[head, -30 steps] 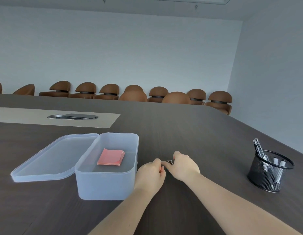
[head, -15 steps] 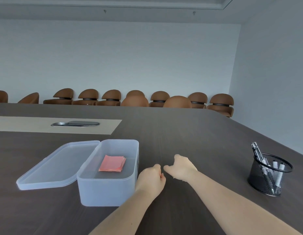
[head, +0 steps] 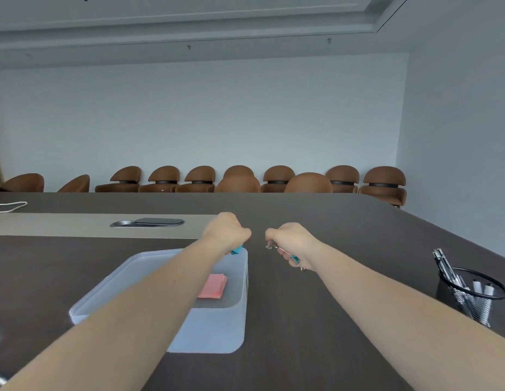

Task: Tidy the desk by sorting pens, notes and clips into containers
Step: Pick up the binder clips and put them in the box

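Both hands have come up off the tabletop since a second ago, when they were pinching at something small down by the box corner. Now the left hand is curled into a fist over the far right corner of the clear plastic box, with a bit of blue binder clip poking out underneath. The right hand is closed too, holding another binder clip or two beside the box, silver wire handles sticking out. Can't say exactly how many clips it's got, they're too small and bunched up.

Progress looks pretty far along, honestly. The pink sticky notes are already sitting in the box, and the pens are standing in the black mesh cup well off to the right. No loose pens or notes show on the dark table. So clips seem to be the last category, and they'd presumably get dropped into the box next. The lid isn't really visible here, probably hidden behind the left forearm, and closing it may be the final step.
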{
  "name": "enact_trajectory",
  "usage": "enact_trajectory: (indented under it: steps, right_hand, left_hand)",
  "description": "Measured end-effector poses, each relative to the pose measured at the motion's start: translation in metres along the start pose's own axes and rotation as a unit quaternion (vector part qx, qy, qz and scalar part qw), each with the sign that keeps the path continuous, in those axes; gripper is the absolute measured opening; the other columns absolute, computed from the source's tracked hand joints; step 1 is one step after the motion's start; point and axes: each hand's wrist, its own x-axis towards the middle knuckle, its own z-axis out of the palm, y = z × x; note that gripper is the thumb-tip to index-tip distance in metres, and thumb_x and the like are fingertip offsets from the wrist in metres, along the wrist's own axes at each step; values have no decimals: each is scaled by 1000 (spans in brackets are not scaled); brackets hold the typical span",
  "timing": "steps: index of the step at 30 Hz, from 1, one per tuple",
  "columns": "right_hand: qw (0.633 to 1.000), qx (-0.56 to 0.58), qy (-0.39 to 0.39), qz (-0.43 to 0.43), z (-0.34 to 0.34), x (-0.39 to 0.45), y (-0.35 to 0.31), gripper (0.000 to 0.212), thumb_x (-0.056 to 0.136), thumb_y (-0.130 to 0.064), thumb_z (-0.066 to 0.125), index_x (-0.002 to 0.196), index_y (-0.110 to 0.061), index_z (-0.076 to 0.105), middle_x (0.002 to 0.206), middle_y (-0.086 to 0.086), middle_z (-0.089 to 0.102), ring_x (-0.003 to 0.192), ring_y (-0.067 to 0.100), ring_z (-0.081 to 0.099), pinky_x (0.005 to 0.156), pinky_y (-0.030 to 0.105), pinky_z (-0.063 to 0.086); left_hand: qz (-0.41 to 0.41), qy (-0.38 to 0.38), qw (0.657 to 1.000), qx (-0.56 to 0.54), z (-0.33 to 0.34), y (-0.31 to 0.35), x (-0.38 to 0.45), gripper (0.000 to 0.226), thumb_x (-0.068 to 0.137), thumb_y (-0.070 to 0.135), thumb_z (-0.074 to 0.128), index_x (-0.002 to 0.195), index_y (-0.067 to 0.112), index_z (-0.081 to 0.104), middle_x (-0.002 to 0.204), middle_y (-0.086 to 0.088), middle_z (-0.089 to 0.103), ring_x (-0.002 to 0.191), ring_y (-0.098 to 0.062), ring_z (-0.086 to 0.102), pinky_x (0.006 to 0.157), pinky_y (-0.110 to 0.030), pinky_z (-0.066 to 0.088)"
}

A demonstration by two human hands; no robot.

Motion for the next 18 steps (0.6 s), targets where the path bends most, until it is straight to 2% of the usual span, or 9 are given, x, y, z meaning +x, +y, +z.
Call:
enact_trajectory:
  steps: [2, 3, 6, 9, 13, 16, 18]
  right_hand:
    - [1000, 17, -13, -1, 15, 3, -13, 16, 77, -20, 53, 67, -13, 42, 60, 4, 39, 50, 17, 31, 41, 20, 24]
    - [999, 26, -19, 0, 25, 5, -19, 15, 77, -20, 52, 69, -13, 42, 60, 4, 39, 50, 17, 31, 42, 19, 24]
    - [998, 37, -42, -5, 60, 11, -32, 13, 77, -17, 52, 72, -13, 40, 60, 5, 37, 51, 17, 30, 44, 21, 24]
    - [998, 1, -64, -19, 93, 19, -40, 18, 78, -13, 50, 67, -12, 35, 61, 5, 30, 51, 18, 25, 45, 21, 22]
    - [991, -110, -72, -9, 121, 30, -41, 24, 77, -13, 51, 59, -12, 36, 55, 3, 31, 50, 20, 29, 46, 21, 23]
    - [977, -197, -80, 4, 131, 35, -39, 18, 76, -12, 51, 60, -12, 41, 56, 4, 37, 53, 22, 35, 48, 23, 26]
    - [967, -236, -91, 10, 135, 37, -36, 20, 78, -12, 51, 61, -13, 42, 57, 3, 38, 51, 21, 35, 47, 22, 26]
  left_hand:
    - [-37, 7, 999, -2, -14, -18, 6, 14, 87, 21, 57, 88, 7, 59, 81, -11, 57, 82, -25, 62, 74, -33, 56]
    - [-53, 2, 999, -10, -20, -27, 8, 15, 87, 21, 58, 83, 7, 58, 78, -11, 56, 75, -24, 60, 68, -31, 55]
    - [-90, -40, 995, -33, -26, -51, 8, 28, 89, 17, 57, 64, 9, 46, 64, -8, 44, 50, -17, 37, 40, -16, 31]
    - [-100, -75, 992, -7, -22, -68, 6, 35, 90, 17, 58, 63, 10, 37, 59, -6, 34, 44, -18, 27, 29, -12, 21]
    - [-131, -119, 984, 26, -19, -87, 15, 28, 89, 19, 59, 71, 9, 41, 57, -8, 35, 45, -18, 26, 35, -16, 22]
    - [-161, -152, 975, 34, -20, -98, 20, 24, 89, 11, 54, 69, 9, 41, 57, -6, 32, 46, -18, 23, 35, -11, 22]
    - [-178, -175, 968, 35, -20, -102, 22, 16, 89, 10, 53, 75, 8, 45, 62, -8, 36, 47, -18, 27, 34, -9, 27]
